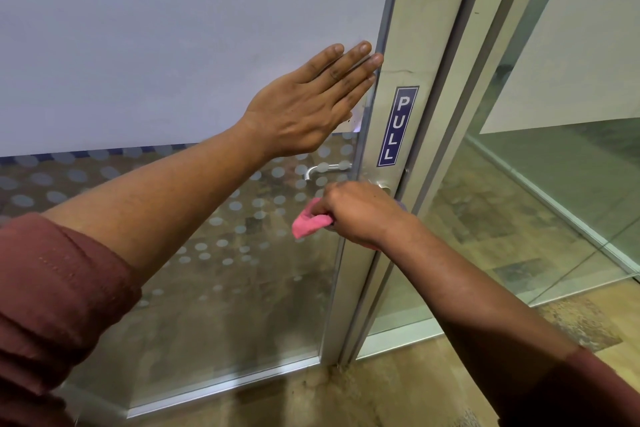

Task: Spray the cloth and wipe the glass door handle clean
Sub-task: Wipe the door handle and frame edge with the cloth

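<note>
**Cloth on the handle, palm on the glass**

Nearest to us are our two maroon sleeves (52, 295), pushed up on both forearms. Our left hand (308, 107) lies flat against the frosted part of the glass door (156, 45), fingers straight and close together, their tips reaching the edge of the metal door frame (412, 21). Below it, our right hand (360, 211) is curled round a pink cloth (308, 224), gripping it at the door handle (381, 185), of which we see only a little metal above the knuckles. One corner of the cloth sticks out to the left of the fist. Through the dotted glass we see another lever handle (327, 170) on the far side. A blue PULL sticker (398, 126) sits upright on the frame just above the handle.
</note>
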The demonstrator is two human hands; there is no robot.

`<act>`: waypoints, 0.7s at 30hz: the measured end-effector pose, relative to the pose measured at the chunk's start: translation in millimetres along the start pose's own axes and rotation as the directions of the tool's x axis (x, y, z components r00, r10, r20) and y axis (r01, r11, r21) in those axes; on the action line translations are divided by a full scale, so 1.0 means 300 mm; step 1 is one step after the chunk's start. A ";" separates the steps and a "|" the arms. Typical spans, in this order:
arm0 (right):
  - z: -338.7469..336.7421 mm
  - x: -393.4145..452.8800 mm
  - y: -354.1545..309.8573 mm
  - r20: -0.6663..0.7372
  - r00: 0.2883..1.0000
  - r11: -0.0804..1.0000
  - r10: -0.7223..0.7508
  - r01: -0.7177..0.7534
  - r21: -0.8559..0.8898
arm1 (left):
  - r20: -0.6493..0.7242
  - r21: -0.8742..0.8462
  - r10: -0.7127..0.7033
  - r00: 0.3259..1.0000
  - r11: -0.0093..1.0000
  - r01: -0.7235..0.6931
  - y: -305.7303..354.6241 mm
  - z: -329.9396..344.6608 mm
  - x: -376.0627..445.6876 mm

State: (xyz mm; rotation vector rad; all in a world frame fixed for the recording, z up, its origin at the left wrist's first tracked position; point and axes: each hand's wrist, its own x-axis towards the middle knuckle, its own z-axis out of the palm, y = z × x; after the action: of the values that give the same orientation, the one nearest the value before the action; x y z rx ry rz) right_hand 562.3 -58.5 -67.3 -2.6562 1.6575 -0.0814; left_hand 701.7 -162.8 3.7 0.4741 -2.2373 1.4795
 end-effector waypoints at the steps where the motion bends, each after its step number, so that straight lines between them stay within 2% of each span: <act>1: 0.003 -0.009 0.001 -0.010 1.000 1.000 -0.009 0.009 -0.017 | 0.001 -0.002 -0.002 1.000 1.000 0.002 -0.003 0.001 0.000; 5: 0.022 -0.031 0.008 -0.061 0.997 0.995 -0.050 0.044 -0.095 | 0.016 -0.009 -0.008 1.000 1.000 0.008 -0.003 0.000 0.002; 9: 0.014 -0.047 0.028 -0.036 0.998 0.996 -0.047 0.044 -0.072 | 0.025 -0.027 -0.008 1.000 1.000 0.008 -0.003 -0.004 0.001; 12: -0.026 -0.084 0.073 -0.007 1.000 0.999 0.021 -0.021 0.049 | 0.024 -0.031 -0.005 1.000 0.999 0.006 -0.004 -0.008 0.002; 14: -0.044 -0.114 0.127 -0.074 0.993 0.990 0.094 -0.085 0.117 | 0.022 -0.018 -0.001 1.000 1.000 0.001 -0.009 -0.008 0.000; 17: -0.057 -0.133 0.216 -0.164 0.966 0.975 0.199 -0.179 0.133 | 0.027 -0.010 -0.001 1.000 1.000 0.001 -0.012 -0.004 -0.002; 21: -0.013 -0.130 0.266 -0.155 0.957 0.968 0.245 -0.234 0.085 | 0.033 0.003 0.002 0.999 1.000 -0.002 -0.004 -0.006 -0.001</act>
State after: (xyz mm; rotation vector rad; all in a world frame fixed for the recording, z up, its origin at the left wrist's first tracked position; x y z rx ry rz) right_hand 473.2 -58.4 -67.8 -2.4379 1.9754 -0.3552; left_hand 702.7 -161.6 5.0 0.5009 -2.2613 1.4866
